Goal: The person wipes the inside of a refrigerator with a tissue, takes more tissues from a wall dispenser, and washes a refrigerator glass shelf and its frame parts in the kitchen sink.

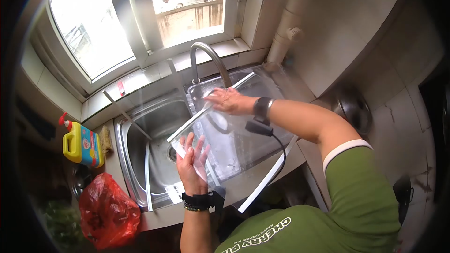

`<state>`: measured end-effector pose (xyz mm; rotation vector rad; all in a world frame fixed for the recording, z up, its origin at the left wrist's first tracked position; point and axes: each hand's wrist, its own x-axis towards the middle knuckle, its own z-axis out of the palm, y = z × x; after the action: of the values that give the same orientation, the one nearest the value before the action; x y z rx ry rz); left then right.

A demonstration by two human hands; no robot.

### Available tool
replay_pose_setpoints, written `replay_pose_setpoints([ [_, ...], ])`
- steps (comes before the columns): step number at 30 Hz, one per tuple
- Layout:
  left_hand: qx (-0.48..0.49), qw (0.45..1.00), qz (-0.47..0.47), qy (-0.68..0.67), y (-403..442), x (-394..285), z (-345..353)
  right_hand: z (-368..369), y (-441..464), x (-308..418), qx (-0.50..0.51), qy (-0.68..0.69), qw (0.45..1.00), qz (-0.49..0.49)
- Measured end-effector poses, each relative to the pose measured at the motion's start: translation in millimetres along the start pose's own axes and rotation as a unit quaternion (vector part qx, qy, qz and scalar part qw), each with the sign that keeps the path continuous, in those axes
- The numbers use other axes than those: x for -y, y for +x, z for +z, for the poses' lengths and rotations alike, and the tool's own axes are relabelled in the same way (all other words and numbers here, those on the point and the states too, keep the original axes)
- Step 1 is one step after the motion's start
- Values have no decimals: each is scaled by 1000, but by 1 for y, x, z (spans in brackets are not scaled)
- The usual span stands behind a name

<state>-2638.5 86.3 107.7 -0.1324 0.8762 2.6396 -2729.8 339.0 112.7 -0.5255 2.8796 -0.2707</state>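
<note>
A large clear panel with white edge strips slants over the double steel sink. My right hand lies on the upper white strip, beneath the curved faucet; its fingers are partly blurred, and whether they grip is unclear. Lower down, my left hand is at the panel's near left corner, palm up with the fingers apart, seen partly through the clear sheet. Another white strip runs near my right forearm. The exact outline of the clear sheet is hard to make out.
Left of the sink stand a yellow jug with a red cap and a brown sponge-like block. A red plastic bag sits at the lower left. A window is behind the sink; a dark round pan is at right.
</note>
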Motion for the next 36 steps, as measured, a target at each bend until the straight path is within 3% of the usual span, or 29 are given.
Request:
replay_pose_setpoints([
  [2, -5, 1000, 6, 8, -1, 0, 0, -13, -11, -34, 33, -2, 996, 87],
  [4, -2, 1000, 13, 8, -2, 1, -1, -22, -30, -67, -9, 27, 985, 172],
  [7, -3, 1000, 9, 11, 1, 1, -2, -28, -47, -92, -28, 38, 982, 180],
  [10, -3, 1000, 15, -17, 0, 4, -5, -14, -63, -121, -160, -6, 964, 214],
  [12, -3, 1000, 26, -7, -1, 3, -6, -23, -74, -141, -85, 4, 968, 238],
  [13, 2, 999, 33, -8, 2, 3, -8, -24, -77, -139, -132, 106, 938, 302],
  [16, -13, 999, 45, -11, 3, -5, -10, -28, -70, -130, -156, 16, 962, 222],
  [20, -11, 999, 45, -6, 3, -10, -11, -25, -62, -122, -321, 282, 856, 291],
  [25, -6, 999, 49, -10, 1, -13, -14, -32, -56, -124, -381, 330, 797, 334],
  [29, -3, 999, 47, -13, 2, -13, -17, -39, -51, -126, -492, 374, 738, 273],
  [32, -20, 999, 48, -6, 3, -12, -16, -61, -44, -88, -523, 245, 799, 169],
  [33, -22, 999, 48, -8, 2, -12, -16, -59, -41, -79, -476, 219, 837, 160],
  [34, -22, 999, 48, -11, 2, -12, -15, -49, -39, -84, -395, 51, 909, 124],
  [36, -21, 998, 51, -15, 4, -12, -14, -9, -19, -91, -265, 32, 944, 195],
])
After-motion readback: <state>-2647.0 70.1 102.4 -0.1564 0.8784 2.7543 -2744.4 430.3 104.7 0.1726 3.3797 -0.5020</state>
